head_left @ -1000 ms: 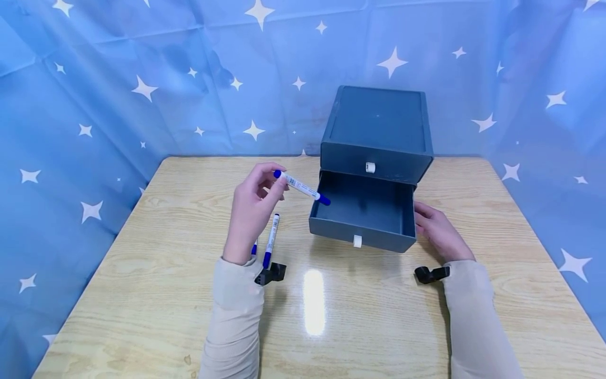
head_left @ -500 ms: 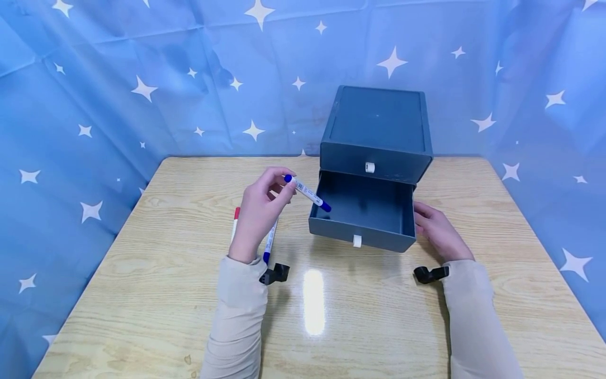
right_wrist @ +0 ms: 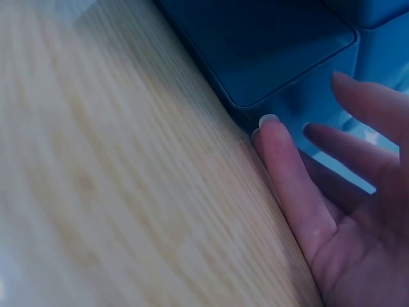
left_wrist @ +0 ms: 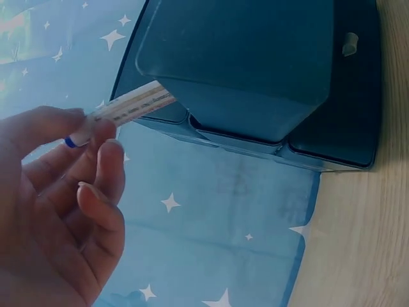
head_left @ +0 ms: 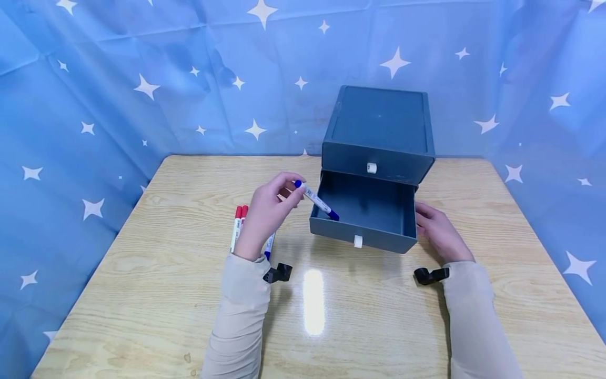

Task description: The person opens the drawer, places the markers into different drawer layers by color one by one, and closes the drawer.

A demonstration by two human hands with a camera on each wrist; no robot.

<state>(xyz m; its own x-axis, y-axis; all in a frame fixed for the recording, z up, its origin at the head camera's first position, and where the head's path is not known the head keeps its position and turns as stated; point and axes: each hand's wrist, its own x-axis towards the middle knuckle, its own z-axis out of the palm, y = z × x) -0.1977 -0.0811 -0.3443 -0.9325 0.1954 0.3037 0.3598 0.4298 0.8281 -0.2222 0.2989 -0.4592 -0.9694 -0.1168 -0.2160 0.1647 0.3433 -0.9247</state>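
Note:
In the head view my left hand (head_left: 273,210) pinches a white marker (head_left: 318,201) with blue ends between thumb and fingers. The marker slants down into the pulled-out drawer (head_left: 333,230) of a dark blue drawer unit (head_left: 384,120). From the left wrist, the marker (left_wrist: 134,109) disappears behind the drawer's wall. My right hand (head_left: 439,232) is at the unit's right side. Its fingers are loosely extended near the unit's lower part in the right wrist view; whether they touch it I cannot tell.
Two red-capped markers (head_left: 237,225) lie on the wooden table (head_left: 156,273) left of my left wrist. Another blue-capped marker (head_left: 269,245) is partly covered by that hand. A star-patterned blue curtain (head_left: 189,63) hangs behind and beside the table.
My left hand has moved right and slightly toward me, lowering the marker's tip into the drawer. The red-capped markers have come into sight. My right hand stays in place.

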